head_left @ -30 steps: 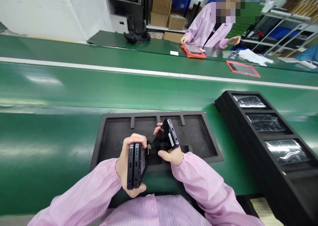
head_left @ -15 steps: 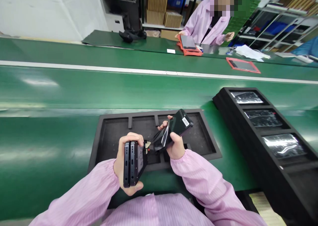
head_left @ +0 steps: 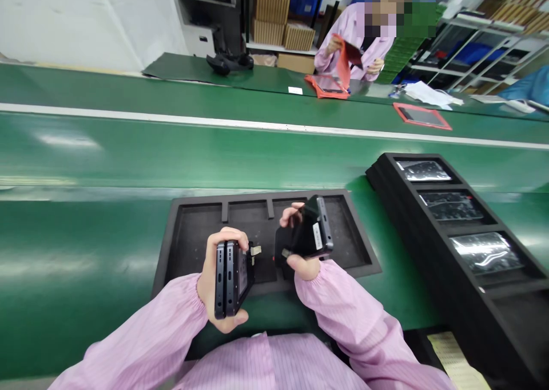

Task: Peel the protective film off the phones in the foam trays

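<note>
My left hand (head_left: 211, 275) is closed around two black phones (head_left: 228, 284) held side by side on edge, their bottom ports facing me. A small pale tab (head_left: 255, 250) sticks out beside them. My right hand (head_left: 302, 264) grips a third black phone (head_left: 315, 230) with a white label on it, tilted above the black foam tray (head_left: 201, 230). Both hands hover over the tray's near compartments.
A stack of black foam trays (head_left: 386, 175) at the right holds shiny bagged parts (head_left: 486, 251). A green conveyor belt (head_left: 128, 150) runs across. Beyond it a person in a pink coat (head_left: 355, 32) lifts an orange case (head_left: 343, 64); another orange-framed tablet (head_left: 422, 116) lies nearby.
My right hand has turned its phone from a flat tilt to more upright and drawn it apart from the left-hand pair. The person across has lifted an orange case off the bench.
</note>
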### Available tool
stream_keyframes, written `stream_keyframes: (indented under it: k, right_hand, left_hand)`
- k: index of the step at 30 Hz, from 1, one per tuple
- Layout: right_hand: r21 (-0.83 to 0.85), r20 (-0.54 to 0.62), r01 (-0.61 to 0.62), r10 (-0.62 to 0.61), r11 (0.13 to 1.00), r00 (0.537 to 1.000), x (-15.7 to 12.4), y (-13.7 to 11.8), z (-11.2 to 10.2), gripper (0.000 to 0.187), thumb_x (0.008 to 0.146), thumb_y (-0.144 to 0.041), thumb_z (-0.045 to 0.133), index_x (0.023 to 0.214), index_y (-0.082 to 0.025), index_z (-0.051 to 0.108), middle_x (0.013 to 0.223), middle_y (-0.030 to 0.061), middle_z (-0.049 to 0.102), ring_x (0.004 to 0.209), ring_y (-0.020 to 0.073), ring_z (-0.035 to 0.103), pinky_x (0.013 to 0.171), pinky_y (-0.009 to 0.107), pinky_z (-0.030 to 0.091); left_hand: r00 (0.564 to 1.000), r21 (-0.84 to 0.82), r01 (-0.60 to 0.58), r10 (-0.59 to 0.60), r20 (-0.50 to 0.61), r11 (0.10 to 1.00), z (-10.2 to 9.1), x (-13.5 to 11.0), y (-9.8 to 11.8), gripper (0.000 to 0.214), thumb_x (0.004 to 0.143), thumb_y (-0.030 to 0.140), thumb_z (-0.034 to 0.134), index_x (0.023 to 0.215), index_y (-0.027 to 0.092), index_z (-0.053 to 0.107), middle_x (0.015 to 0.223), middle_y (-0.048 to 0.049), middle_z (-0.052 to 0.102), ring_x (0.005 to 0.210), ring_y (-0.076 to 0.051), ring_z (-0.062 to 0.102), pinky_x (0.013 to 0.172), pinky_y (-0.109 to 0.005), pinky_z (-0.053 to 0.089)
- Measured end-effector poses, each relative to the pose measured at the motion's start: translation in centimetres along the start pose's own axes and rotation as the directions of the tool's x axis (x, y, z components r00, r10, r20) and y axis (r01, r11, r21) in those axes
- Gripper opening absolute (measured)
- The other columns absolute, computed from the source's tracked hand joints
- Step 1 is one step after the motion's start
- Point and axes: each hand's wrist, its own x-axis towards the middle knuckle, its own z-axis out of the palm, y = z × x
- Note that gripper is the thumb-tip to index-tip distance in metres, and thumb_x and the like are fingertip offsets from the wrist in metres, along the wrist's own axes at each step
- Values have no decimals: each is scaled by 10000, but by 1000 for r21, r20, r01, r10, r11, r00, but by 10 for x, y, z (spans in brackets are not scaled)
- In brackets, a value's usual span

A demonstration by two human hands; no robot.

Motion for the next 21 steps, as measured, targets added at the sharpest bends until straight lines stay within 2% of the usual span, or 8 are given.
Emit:
stream_keyframes:
  k: [3,7,9,12,14,17,21]
  right_hand:
    - [23,133,-15,12,1000,991,0,-2,7,787,654,-677,711,1233,-267,371,900,30,423,796,201,455,747,382,445]
    - [-2,327,-24,23,1000,945,-6,5,9,854,633,-613,776,1288,-255,361,965,40,433,872,207,481,823,384,442]
    - [-51,405,-20,39,998,913,-10,10,7,930,564,-595,834,1291,-251,367,1035,59,450,937,229,508,881,402,445]
    - [-94,492,58,-5,994,870,-14,16,5,1066,412,-585,906,1290,-273,388,1111,71,479,982,260,535,907,413,451]
    - [-95,520,117,-51,989,853,-17,18,5,1132,340,-589,923,1293,-288,391,1119,69,501,1013,284,548,951,438,440]
    - [-103,478,153,-85,983,874,-21,20,7,1122,346,-605,920,1287,-301,388,1134,76,517,1127,336,537,1076,510,359]
    - [-121,440,194,-122,974,890,-25,18,12,1113,386,-561,933,1323,-303,389,1298,122,473,1297,384,435,1126,546,320]
  left_hand:
    - [1000,10,11,-11,-4,1000,-1,-2,-2,853,523,564,770,1217,162,480,958,-62,504,834,-204,484,671,-376,446]
    - [1000,0,-4,4,4,1000,-1,-2,-4,872,503,545,772,1224,158,471,973,-60,493,843,-204,487,690,-369,443]
    - [1000,-15,8,-8,13,1000,-1,-1,-3,849,522,542,767,1221,162,470,983,-63,486,856,-205,498,700,-362,457]
    - [995,-9,78,-77,63,997,-1,2,3,821,580,542,761,1258,196,453,1039,-79,468,909,-222,542,728,-371,505]
    - [989,52,108,-112,95,993,-1,3,7,850,592,548,771,1298,217,433,1139,-115,464,1030,-273,556,822,-435,523]
    - [984,158,123,-141,107,980,-1,2,10,958,550,604,817,1332,224,417,1327,-173,429,1257,-362,470,1008,-552,446]
    - [979,143,107,-129,155,984,0,1,11,1079,494,694,830,1365,223,401,1388,-188,447,1333,-394,433,1100,-603,366]
